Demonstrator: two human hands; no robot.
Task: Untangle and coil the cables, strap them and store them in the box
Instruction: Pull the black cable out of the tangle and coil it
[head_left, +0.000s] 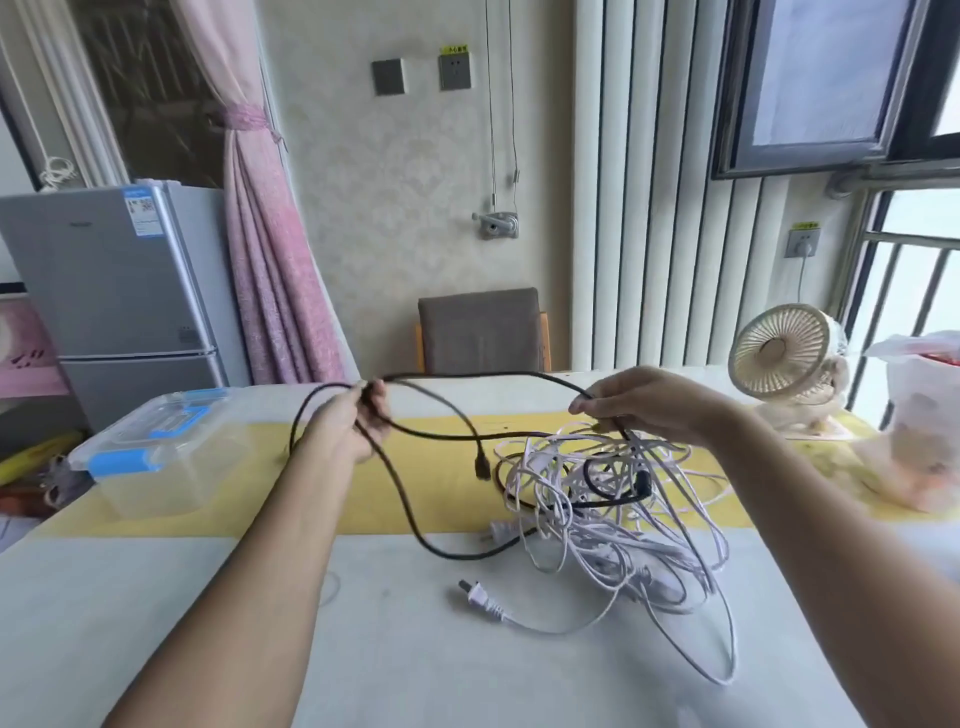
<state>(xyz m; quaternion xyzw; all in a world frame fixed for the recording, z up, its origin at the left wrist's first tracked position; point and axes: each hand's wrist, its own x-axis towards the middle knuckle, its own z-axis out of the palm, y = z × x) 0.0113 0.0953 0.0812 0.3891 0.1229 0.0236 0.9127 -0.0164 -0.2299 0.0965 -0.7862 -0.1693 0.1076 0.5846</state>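
A black cable is stretched in loops between both hands above the table. My left hand grips gathered loops of it, while my right hand pinches the same cable where it runs down into a tangled heap of white cables. A black plug end dangles between the hands. Another black cable part lies inside the heap. One white plug rests on the table in front, and a second white plug sits at the heap's left edge. The clear storage box with blue latches stands closed at the left.
A yellow runner crosses the white table. A small cream fan and a plastic bag stand at the right. A brown chair is behind the table, and a grey fridge stands at the far left.
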